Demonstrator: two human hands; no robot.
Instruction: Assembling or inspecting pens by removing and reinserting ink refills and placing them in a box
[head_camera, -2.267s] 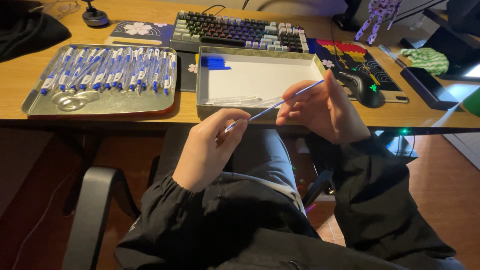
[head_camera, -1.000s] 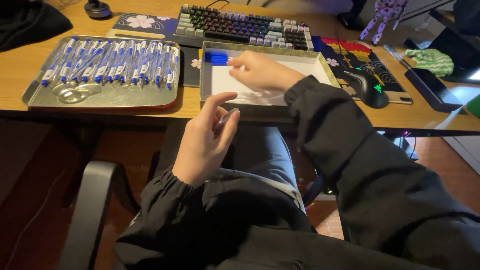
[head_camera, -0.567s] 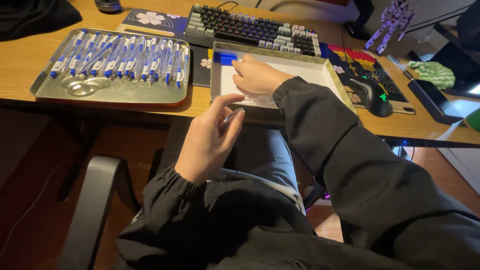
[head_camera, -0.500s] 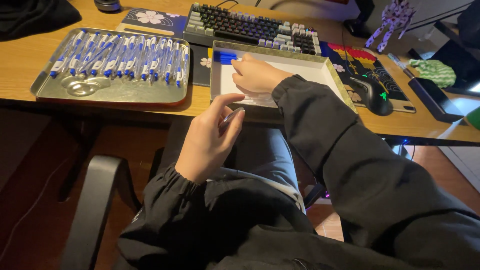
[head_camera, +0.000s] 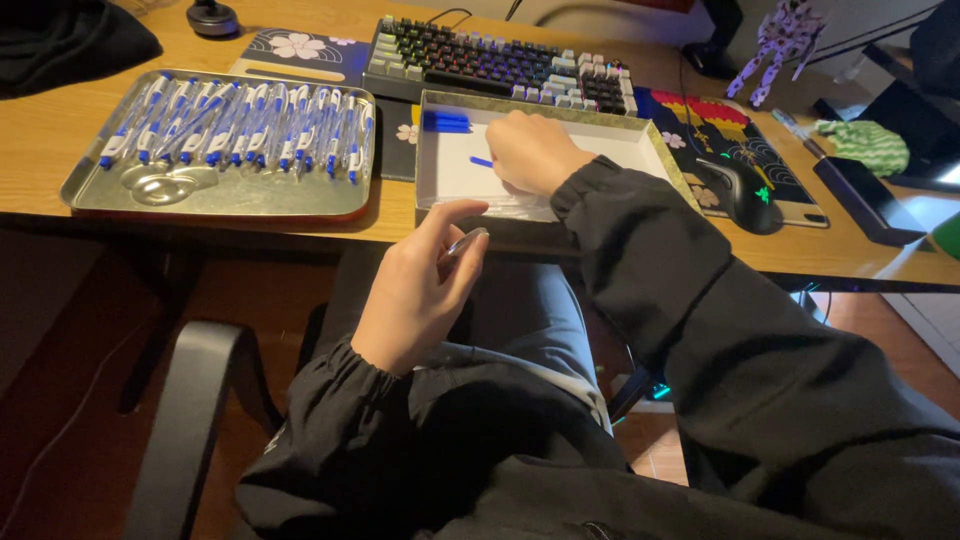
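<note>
Since the earlier frame the right hand (head_camera: 530, 150) had reached into the white box (head_camera: 455, 170), closed at a blue cap (head_camera: 481, 161). The left hand (head_camera: 420, 290), at 6 o'clock, pinched a clear pen barrel (head_camera: 463, 243); a loose pinch could've dropped it.

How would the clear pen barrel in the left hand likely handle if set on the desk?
The clear pen barrel looks thin, rigid and light, pinched easily by the left hand. Being round and smooth, it would probably roll and may be slippery.
</note>
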